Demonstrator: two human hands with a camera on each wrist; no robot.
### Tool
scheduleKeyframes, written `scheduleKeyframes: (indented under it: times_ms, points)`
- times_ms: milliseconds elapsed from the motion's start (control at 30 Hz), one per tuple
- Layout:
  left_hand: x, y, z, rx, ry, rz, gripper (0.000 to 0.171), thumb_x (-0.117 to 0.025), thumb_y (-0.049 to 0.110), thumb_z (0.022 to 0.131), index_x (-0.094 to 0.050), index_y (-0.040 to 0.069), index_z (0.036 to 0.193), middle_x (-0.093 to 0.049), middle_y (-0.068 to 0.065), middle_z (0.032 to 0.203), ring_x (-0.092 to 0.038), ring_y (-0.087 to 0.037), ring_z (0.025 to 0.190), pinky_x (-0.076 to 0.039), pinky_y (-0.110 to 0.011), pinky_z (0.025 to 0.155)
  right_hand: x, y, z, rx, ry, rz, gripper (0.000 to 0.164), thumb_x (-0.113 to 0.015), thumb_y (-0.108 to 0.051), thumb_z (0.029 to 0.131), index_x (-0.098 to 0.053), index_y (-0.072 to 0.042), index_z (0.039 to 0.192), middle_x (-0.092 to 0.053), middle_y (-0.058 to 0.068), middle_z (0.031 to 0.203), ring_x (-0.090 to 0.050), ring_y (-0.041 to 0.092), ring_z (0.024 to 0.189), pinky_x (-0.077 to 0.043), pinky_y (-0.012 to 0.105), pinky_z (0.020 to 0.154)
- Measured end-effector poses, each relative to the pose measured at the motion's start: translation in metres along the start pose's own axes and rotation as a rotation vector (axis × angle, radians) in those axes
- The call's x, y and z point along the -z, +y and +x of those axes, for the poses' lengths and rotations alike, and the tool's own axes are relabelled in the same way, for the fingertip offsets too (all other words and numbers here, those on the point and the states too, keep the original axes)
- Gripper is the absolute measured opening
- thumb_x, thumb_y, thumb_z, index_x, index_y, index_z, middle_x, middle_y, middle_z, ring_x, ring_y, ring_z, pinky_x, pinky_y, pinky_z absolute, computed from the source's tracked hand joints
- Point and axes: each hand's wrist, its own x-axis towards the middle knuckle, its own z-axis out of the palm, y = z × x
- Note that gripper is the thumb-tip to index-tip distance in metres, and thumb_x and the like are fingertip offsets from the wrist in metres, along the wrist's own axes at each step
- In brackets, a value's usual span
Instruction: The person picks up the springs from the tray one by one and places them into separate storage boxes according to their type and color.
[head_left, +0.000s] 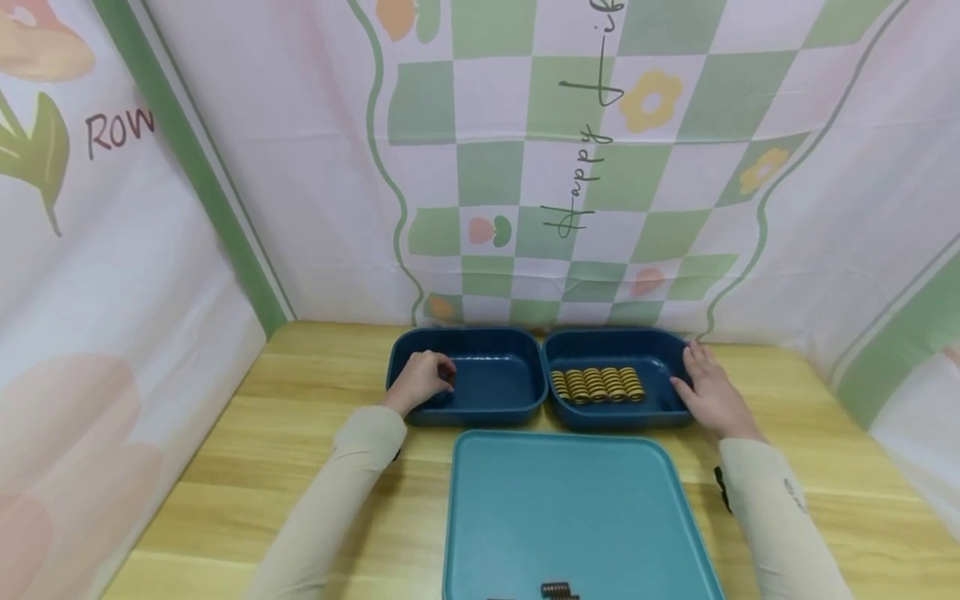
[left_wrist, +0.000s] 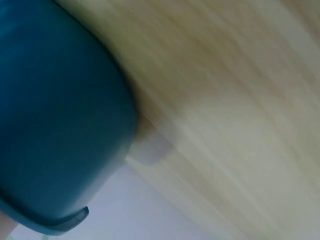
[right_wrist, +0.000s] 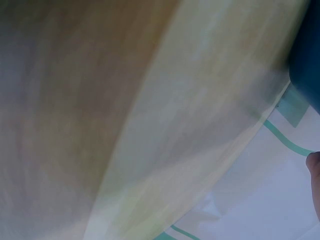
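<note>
My left hand reaches over the left side of a dark blue bin, fingers bent down inside it. Whether the fingertips pinch something is too small to tell, and the bin floor beneath them is hidden. On the near right wall of a second dark blue bin, my right hand rests with its fingers fairly straight over the rim. Yellow-and-black ridged pieces lie side by side in that bin's left part. A bin's outer wall fills the left of the left wrist view.
A teal tray lies in front of the two bins, with small dark brown ridged pieces near its lower visible part. The bins stand side by side on a wooden table, close to a patterned cloth behind.
</note>
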Motion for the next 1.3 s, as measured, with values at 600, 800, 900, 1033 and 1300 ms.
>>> scheduleKeyframes:
  times_ms: [600,800,900,1033,1300]
  points:
    - [-0.004,-0.002,0.007,-0.029,-0.080,0.212,0.014,-0.070,-0.011,0.075,-0.071,0.001,0.083,-0.067,-0.006,0.075,-0.065,-0.020,0.076,-0.054,-0.030,0.067,-0.001,-0.002,0.000,-0.011,-0.004,0.001,0.062,-0.037,-0.025,0.104,-0.017,0.020,0.142,-0.006,0.035,0.150,0.000,0.046,0.140,-0.005,0.057,0.112]
    - [-0.005,0.000,0.007,-0.012,-0.087,0.234,0.014,-0.069,-0.009,0.077,-0.071,0.000,0.087,-0.067,-0.006,0.078,-0.065,-0.021,0.079,-0.055,-0.030,0.070,-0.001,-0.002,0.000,-0.017,-0.005,-0.006,0.061,-0.039,-0.023,0.103,-0.018,0.020,0.141,-0.007,0.035,0.150,-0.001,0.047,0.140,-0.008,0.060,0.111]
    - [-0.005,0.000,0.007,-0.002,-0.089,0.238,0.012,-0.071,-0.007,0.078,-0.071,0.001,0.087,-0.066,-0.005,0.077,-0.064,-0.020,0.078,-0.054,-0.030,0.070,-0.001,-0.002,-0.001,-0.021,-0.007,0.000,0.061,-0.039,-0.023,0.103,-0.017,0.020,0.142,-0.007,0.035,0.150,-0.002,0.048,0.139,-0.008,0.060,0.111]
    - [-0.003,0.000,0.006,0.022,-0.093,0.224,0.013,-0.074,-0.002,0.079,-0.071,0.000,0.091,-0.067,-0.005,0.080,-0.064,-0.019,0.079,-0.054,-0.030,0.071,-0.001,-0.002,-0.001,-0.023,-0.010,0.009,0.062,-0.038,-0.024,0.103,-0.016,0.019,0.142,-0.006,0.034,0.151,-0.001,0.047,0.140,-0.006,0.059,0.111]
    - [0.008,0.008,0.007,-0.030,-0.078,0.192,0.031,-0.080,0.007,0.077,-0.070,-0.002,0.105,-0.069,-0.012,0.102,-0.064,-0.023,0.093,-0.053,-0.032,0.081,0.001,-0.002,-0.001,-0.022,0.010,0.014,0.060,-0.039,-0.021,0.103,-0.016,0.019,0.142,-0.005,0.032,0.152,-0.002,0.047,0.140,-0.008,0.060,0.110]
